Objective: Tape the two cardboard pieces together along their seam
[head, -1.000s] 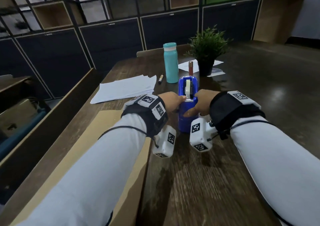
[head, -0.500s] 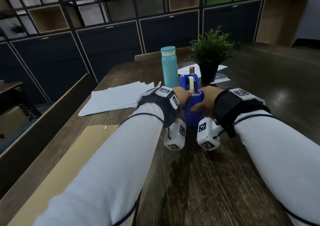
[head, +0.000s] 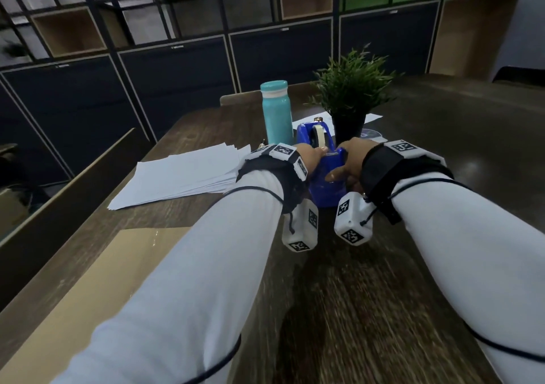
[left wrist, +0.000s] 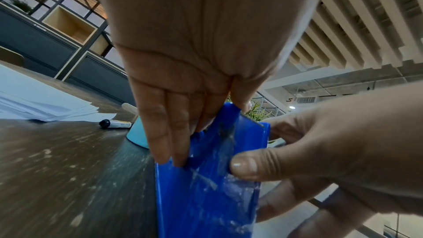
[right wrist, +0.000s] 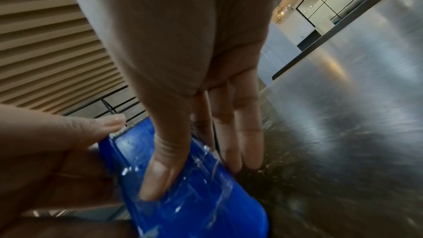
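wall: dark cabinets (head: 174,89), wooden cubbies (head: 69,31) | table (head: 383,310): dark wood | ceiling (left wrist: 357,24): pale slats | light: dim

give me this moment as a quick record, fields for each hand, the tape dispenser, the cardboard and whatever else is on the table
left hand: on the left side of the tape dispenser, thumb on top at the cutter end
right hand: grips the dispenser's right side, thumb on its near face
tape dispenser: blue, upright on the table, roll of tape loaded
cardboard: flat at the table's near left, partly under the left sleeve; seam not visible
other items: stack of white paper, teal bottle, potted plant, marker
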`<state>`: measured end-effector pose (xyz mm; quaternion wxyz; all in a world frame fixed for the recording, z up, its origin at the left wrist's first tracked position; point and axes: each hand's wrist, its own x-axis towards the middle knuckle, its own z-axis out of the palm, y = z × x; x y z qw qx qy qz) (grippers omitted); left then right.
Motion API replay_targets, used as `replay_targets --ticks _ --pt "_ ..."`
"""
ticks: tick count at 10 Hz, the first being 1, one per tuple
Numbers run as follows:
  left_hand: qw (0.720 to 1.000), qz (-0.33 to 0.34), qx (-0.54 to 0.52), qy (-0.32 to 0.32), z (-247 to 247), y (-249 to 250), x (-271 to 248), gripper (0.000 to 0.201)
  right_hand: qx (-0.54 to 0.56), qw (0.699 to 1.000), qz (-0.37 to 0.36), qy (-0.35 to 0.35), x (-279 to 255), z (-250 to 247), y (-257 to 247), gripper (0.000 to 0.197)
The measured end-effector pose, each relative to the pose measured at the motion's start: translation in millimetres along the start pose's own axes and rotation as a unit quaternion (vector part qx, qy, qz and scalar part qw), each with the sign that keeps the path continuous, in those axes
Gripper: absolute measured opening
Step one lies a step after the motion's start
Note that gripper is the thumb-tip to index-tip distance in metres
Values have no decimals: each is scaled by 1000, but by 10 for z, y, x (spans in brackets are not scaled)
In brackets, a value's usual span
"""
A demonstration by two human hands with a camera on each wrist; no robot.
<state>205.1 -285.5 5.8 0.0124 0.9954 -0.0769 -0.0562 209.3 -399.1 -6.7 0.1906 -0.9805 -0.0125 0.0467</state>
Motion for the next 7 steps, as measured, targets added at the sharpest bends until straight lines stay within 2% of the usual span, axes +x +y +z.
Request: replay_targets --ticks 1,2,3,4,5,6,7 --pt "997 45 69 -12 0 -5 125 56 -9 1000 -3 -17 83 -30 24 52" --pt "999 47 17 13 13 27 239 58 -38 999 -15 -33 163 -82 59 49" --pt "994 -3 -105 21 69 -2 349 52 -44 998 -24 -35 228 -84 76 48" --pt "981 -22 -194 15 111 -32 406 57 -39 998 -28 -36 287 -63 94 47" --pt "985 -24 -171 24 104 10 381 60 -35 998 -29 -41 257 -91 104 46" --pt "995 0 -96 24 36 -32 183 53 -61 997 -9 -40 292 -87 81 52" --pt "998 -17 -54 41 -108 -236 20 51 -100 994 44 -5 297 -48 3 81"
